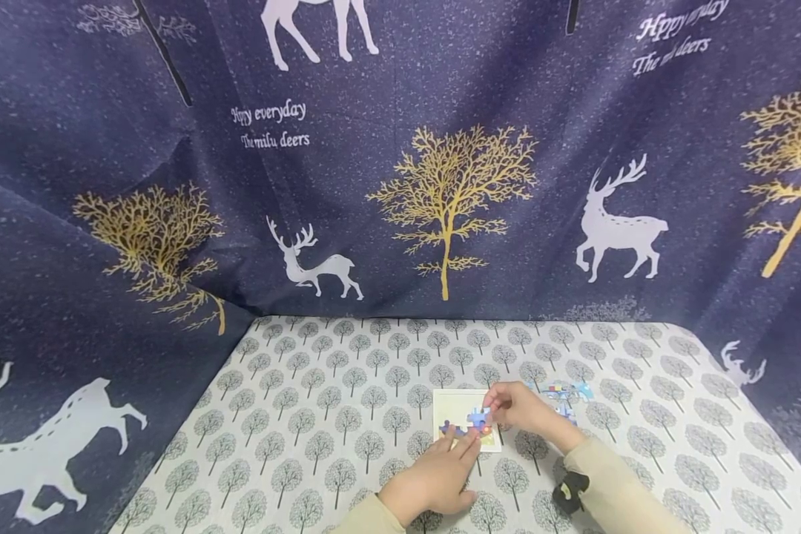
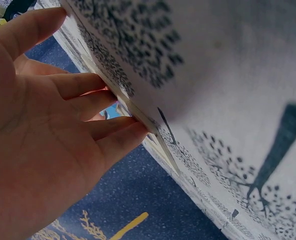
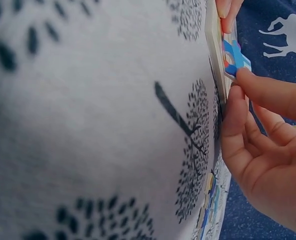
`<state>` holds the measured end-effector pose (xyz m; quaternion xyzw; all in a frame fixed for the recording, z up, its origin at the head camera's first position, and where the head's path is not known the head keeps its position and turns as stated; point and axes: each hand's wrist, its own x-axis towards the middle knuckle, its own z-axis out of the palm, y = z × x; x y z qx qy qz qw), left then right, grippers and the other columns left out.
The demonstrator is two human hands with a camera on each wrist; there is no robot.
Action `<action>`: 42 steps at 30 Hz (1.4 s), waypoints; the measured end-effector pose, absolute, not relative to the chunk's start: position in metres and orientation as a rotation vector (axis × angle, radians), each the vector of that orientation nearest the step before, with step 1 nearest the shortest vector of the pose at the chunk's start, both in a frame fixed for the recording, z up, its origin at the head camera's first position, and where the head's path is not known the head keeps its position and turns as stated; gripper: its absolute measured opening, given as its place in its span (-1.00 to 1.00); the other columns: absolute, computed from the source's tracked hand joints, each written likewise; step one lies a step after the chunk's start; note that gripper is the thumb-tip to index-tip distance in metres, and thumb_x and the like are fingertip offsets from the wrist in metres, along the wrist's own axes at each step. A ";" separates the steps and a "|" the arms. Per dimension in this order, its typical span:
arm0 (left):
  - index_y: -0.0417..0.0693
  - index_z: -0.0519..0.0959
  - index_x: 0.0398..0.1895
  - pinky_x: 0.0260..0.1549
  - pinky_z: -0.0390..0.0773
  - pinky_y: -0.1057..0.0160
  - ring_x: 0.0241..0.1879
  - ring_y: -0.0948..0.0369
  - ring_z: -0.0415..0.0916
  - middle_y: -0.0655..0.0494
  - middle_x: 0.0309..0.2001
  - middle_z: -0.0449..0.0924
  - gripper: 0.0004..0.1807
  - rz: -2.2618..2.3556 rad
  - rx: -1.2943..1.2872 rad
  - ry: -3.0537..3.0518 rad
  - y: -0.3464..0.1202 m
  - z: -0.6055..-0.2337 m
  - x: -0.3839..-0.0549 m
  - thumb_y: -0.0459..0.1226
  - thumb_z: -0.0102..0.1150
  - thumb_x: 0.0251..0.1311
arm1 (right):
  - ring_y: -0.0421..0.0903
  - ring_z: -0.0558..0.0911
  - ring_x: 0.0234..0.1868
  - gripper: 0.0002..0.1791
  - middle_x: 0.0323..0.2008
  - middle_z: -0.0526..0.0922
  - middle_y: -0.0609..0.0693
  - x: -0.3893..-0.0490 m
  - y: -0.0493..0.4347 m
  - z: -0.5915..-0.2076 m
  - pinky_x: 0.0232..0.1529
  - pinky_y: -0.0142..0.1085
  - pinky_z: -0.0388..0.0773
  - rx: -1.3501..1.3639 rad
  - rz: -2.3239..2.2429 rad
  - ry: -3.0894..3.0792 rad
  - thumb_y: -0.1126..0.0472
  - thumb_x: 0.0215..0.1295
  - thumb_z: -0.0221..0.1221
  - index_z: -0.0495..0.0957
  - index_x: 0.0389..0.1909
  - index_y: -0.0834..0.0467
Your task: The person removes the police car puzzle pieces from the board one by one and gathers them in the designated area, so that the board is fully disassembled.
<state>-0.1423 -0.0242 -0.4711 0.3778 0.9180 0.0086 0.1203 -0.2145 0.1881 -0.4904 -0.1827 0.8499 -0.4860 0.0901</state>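
Note:
A pale, white-edged puzzle board point(image 1: 443, 400) lies on the tablecloth with joined pieces across its lower part. My left hand point(image 1: 436, 478) rests on its near edge, the extended fingertips touching the board and the pieces; in the left wrist view the left hand point(image 2: 63, 120) shows its palm side, with fingertips along the board's edge. At the board's right side my right hand point(image 1: 517, 406) pinches a blue puzzle piece point(image 1: 478, 417) between thumb and forefinger. The right wrist view has the blue piece point(image 3: 234, 55) tilted up from the board, its corner between those fingertips.
Several loose puzzle pieces point(image 1: 582, 391) lie to the right of the board, partly hidden behind the right forearm. A white tablecloth point(image 1: 294, 415) with a tree print covers the table. A dark blue curtain point(image 1: 347, 185) with deer and trees hangs behind and at the sides.

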 end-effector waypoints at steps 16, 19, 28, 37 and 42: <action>-0.07 0.18 0.46 0.33 0.24 0.11 0.43 -0.07 0.04 0.09 0.49 0.05 -0.16 0.006 1.107 2.694 -0.023 -0.475 -0.145 0.09 0.16 0.19 | -0.09 0.60 -0.50 -0.85 -0.49 0.59 0.06 -0.215 0.187 -0.495 -0.48 -0.27 0.65 -0.437 -1.566 2.447 0.46 0.06 0.25 0.55 -0.32 0.36; -0.08 0.19 0.45 0.33 0.24 0.11 0.43 -0.07 0.04 0.09 0.49 0.06 -0.17 0.003 1.107 2.693 -0.023 -0.474 -0.146 0.09 0.16 0.19 | -0.07 0.61 -0.52 -0.85 -0.51 0.59 0.07 -0.216 0.185 -0.493 -0.48 -0.26 0.66 -0.374 -1.604 2.430 0.50 0.06 0.18 0.53 -0.29 0.39; -0.07 0.20 0.45 0.33 0.24 0.12 0.43 -0.06 0.05 0.10 0.48 0.07 -0.17 0.001 1.113 2.687 -0.021 -0.471 -0.145 0.09 0.16 0.19 | -0.12 0.57 -0.56 -0.87 -0.56 0.59 0.07 -0.215 0.186 -0.490 -0.54 -0.29 0.64 -0.367 -1.547 2.490 0.46 0.14 0.17 0.56 -0.27 0.39; -0.11 0.22 0.43 0.31 0.28 0.09 0.42 -0.08 0.08 0.06 0.47 0.10 -0.18 0.024 1.144 2.691 -0.023 -0.476 -0.146 0.09 0.17 0.18 | -0.27 0.45 -0.58 -0.70 -0.56 0.53 -0.05 -0.214 0.191 -0.488 -0.56 -0.44 0.51 -0.532 -1.335 2.554 0.37 -0.05 0.38 0.63 -0.23 0.35; -0.12 0.21 0.44 0.32 0.26 0.10 0.42 -0.08 0.08 0.06 0.47 0.09 -0.18 0.020 1.153 2.690 -0.023 -0.476 -0.146 0.09 0.16 0.19 | -0.27 0.42 -0.56 -0.73 -0.54 0.50 -0.06 -0.213 0.191 -0.489 -0.58 -0.44 0.50 -0.556 -1.322 2.558 0.37 -0.07 0.40 0.61 -0.29 0.32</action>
